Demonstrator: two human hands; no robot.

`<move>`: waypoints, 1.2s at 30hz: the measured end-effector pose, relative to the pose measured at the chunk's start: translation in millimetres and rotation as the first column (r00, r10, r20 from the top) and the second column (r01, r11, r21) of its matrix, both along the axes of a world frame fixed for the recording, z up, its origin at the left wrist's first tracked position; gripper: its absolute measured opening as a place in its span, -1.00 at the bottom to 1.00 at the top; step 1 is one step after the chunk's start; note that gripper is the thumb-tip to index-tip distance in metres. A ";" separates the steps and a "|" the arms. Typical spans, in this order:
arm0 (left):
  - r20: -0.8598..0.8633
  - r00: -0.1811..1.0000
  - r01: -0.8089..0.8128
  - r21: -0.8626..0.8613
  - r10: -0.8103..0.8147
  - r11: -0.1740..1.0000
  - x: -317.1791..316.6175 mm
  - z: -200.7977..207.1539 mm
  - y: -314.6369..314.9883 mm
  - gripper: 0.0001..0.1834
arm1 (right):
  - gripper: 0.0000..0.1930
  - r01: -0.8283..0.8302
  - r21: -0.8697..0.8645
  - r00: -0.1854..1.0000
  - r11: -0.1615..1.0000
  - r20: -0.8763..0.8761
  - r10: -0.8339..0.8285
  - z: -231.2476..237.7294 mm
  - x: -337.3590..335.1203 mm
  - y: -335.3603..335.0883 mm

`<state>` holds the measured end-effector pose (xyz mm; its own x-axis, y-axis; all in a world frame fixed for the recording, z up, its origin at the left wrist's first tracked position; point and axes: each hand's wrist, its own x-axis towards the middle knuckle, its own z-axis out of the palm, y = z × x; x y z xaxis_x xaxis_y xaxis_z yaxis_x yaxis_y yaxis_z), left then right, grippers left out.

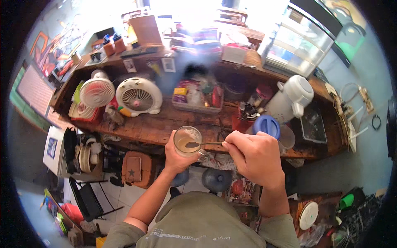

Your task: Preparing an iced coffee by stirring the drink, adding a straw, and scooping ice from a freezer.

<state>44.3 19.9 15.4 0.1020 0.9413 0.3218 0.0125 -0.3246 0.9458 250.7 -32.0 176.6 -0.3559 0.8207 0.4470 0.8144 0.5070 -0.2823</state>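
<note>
The left grip (175, 157) is wrapped around a clear glass mug (188, 134), which appears over the near edge of the wooden tabletop (159, 125). The right grip (258, 159) pinches a metal spoon (206, 143) by its handle, the bowl at the mug's mouth; whether it touches the pale contents, I cannot tell. Close beyond the right knuckles, a blue-lidded container (266, 125) is partly hidden by that hand, with a red cutlery holder (241, 124) to its left and a white vacuum jug (287, 103) behind. Farther back, a packet-filled plastic tub (197, 108) fills the middle; a white box fan (139, 97) and a round-headed fan (97, 92) crowd the left.
</note>
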 end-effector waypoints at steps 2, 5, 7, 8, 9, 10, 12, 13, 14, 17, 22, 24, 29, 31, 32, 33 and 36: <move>-0.003 0.999 0.051 -0.035 -0.051 0.998 15.1 1.1 -0.4 -0.41 | -0.86 0.088 -0.036 0.995 0.995 -0.040 -0.089 -7.3 18.9 -13.5; -0.003 0.994 0.110 -0.047 -0.111 0.993 41.0 -4.4 -2.6 -0.40 | -0.87 0.167 -0.173 0.927 0.971 -0.307 -0.214 -24.2 47.3 -35.0; 0.034 0.985 0.169 -0.048 -0.167 0.984 64.6 -5.2 -5.0 -0.39 | -0.89 0.258 -0.415 0.753 0.872 -0.479 -0.451 -35.6 69.3 -49.9; 0.071 0.976 0.208 -0.042 -0.204 0.977 76.4 -4.8 -5.8 -0.38 | -0.89 0.216 -0.425 0.668 0.879 -0.593 -0.450 -48.6 83.5 -54.9; 0.072 0.972 0.227 -0.046 -0.223 0.973 86.2 -6.4 -7.1 -0.38 | -0.89 0.233 -0.428 0.659 0.873 -0.590 -0.466 -54.2 96.6 -60.4; 0.011 0.973 0.230 -0.063 -0.229 0.971 94.7 -10.1 -8.0 -0.37 | -0.88 0.242 -0.448 0.555 0.861 -0.663 -0.501 -59.0 109.4 -64.7; -0.049 0.968 0.243 -0.084 -0.247 0.966 112.7 -13.6 -11.2 -0.37 | -0.86 0.276 -0.432 0.415 0.859 -0.752 -0.512 -72.7 139.4 -74.8; -0.027 0.963 0.265 -0.101 -0.269 0.959 124.8 -14.1 -13.0 -0.36 | -0.86 0.286 -0.487 0.337 0.825 -0.755 -0.562 -75.7 158.1 -84.3; -0.008 0.961 0.274 -0.119 -0.277 0.954 132.7 -15.0 -15.1 -0.35 | -0.85 0.311 -0.487 0.304 0.816 -0.763 -0.571 -79.3 173.9 -89.9; 0.002 0.962 0.269 -0.146 -0.272 0.952 147.8 -27.3 -19.9 -0.35 | -0.82 0.428 -0.500 0.239 0.753 -0.741 -0.628 -92.9 218.7 -100.4; 0.031 0.968 0.251 -0.146 -0.249 0.957 161.8 -28.5 -29.5 -0.35 | -0.77 0.750 -0.372 0.408 0.548 -0.392 -0.825 -144.5 273.8 -79.8; 0.032 0.976 0.220 -0.164 -0.217 0.962 161.8 -29.6 -32.9 -0.34 | -0.72 0.823 -0.383 0.377 0.419 -0.182 -0.908 -154.2 279.7 -69.4; -0.049 0.978 0.195 -0.139 -0.204 0.971 138.6 -39.7 -38.1 -0.25 | -0.68 0.851 -0.393 0.364 0.349 -0.037 -0.931 -175.9 290.0 -43.1; -0.036 0.985 0.165 -0.132 -0.171 0.977 125.7 -46.7 -40.9 -0.27 | -0.60 0.791 -0.477 0.390 0.383 -0.087 -0.916 -176.0 289.0 -33.4; -0.021 0.989 0.146 -0.124 -0.149 0.982 119.7 -49.4 -41.7 -0.29 | -0.55 0.796 -0.437 0.414 0.420 -0.114 -0.903 -173.7 286.0 -32.3; -0.022 0.991 0.130 -0.124 -0.134 0.984 114.8 -50.8 -41.5 -0.29 | -0.48 0.798 -0.395 0.437 0.455 -0.141 -0.888 -168.3 282.2 -33.8; -0.051 0.994 0.087 -0.084 -0.092 0.993 96.7 -51.1 -44.1 -0.31 | -0.53 0.714 -0.297 0.522 0.634 -0.377 -0.765 -146.2 258.3 -37.5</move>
